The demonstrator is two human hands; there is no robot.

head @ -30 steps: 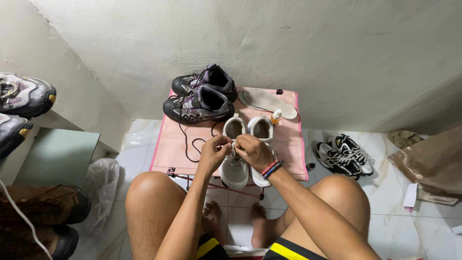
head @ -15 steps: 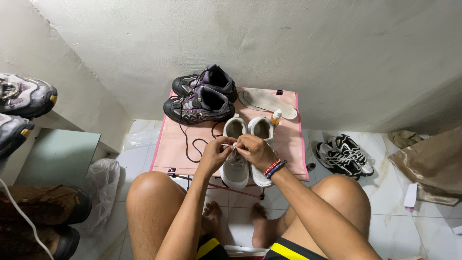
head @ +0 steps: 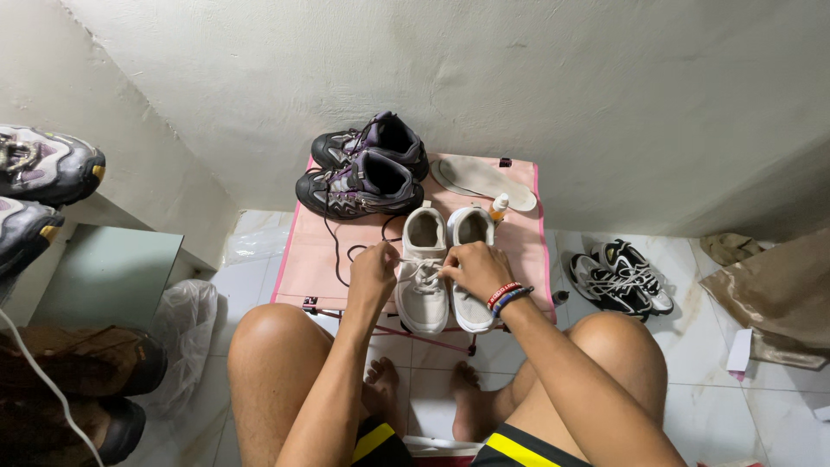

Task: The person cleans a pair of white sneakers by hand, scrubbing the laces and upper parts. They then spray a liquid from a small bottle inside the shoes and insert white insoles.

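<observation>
White fabric low-top sneakers (head: 441,264), a pair, stand side by side on the small pink folding bench (head: 303,259), toes toward the near edge; the white lace (head: 422,275) of the left shoe is being worked. Left hand (head: 373,275) closed, fingertips pinching a lace end at the left of the shoe's throat; right hand (head: 475,270) closed over the lacing between the two shoes, apparently pinching the other end, though its fingertips are hidden.

Judgement on doing it well: keep both ends taut and level, pull outward evenly, hold the shoe flat so it does not slide toward the near edge.

Room: dark grey-and-purple hiking shoes (head: 367,169) crowd the far left of the bench, their loose black lace (head: 337,251) trailing just beside the left hand; beige insole (head: 484,180) and small orange-capped bottle (head: 498,207) lie far right; wall close behind; knees flank the near edge; black-and-white trainers (head: 618,277) sit on the floor, right.
</observation>
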